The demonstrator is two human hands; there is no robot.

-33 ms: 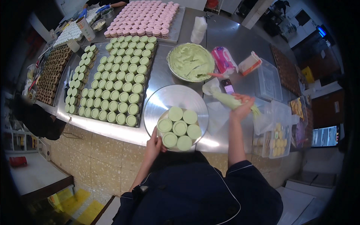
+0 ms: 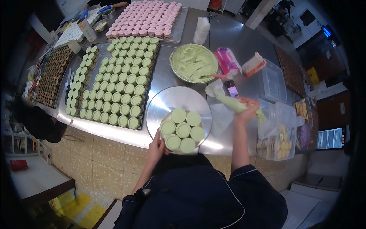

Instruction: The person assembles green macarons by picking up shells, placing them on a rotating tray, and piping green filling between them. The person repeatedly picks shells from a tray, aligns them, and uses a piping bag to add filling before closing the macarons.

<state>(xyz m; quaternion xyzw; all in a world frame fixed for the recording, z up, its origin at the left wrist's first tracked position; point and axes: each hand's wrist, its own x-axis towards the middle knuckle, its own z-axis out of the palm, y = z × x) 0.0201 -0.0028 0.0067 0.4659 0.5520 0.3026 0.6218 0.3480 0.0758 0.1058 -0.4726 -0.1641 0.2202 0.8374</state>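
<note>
My left hand [image 2: 157,146] grips the near left edge of a thin round board [image 2: 168,117], fingers closed on it. Several round cakes with flat pale green tops [image 2: 183,130] sit on this board in a ring around a middle one. Some tops carry a raised rim; others look smooth. Beneath lies a large shiny metal disc [image 2: 164,100]. Off to the right, my right hand [image 2: 248,107] is wrapped around a piping bag [image 2: 230,101] filled with green cream. The bag's tip points toward the upper left, away from the cakes.
A metal bowl of green cream [image 2: 192,63] with a spatula stands beyond the disc. Trays of green-topped cakes [image 2: 120,76] and pink-topped cakes [image 2: 146,17] fill the left. A phone [image 2: 231,88] and plastic boxes [image 2: 284,143] lie right. Another person's blue-gloved hands [image 2: 105,8] work far left.
</note>
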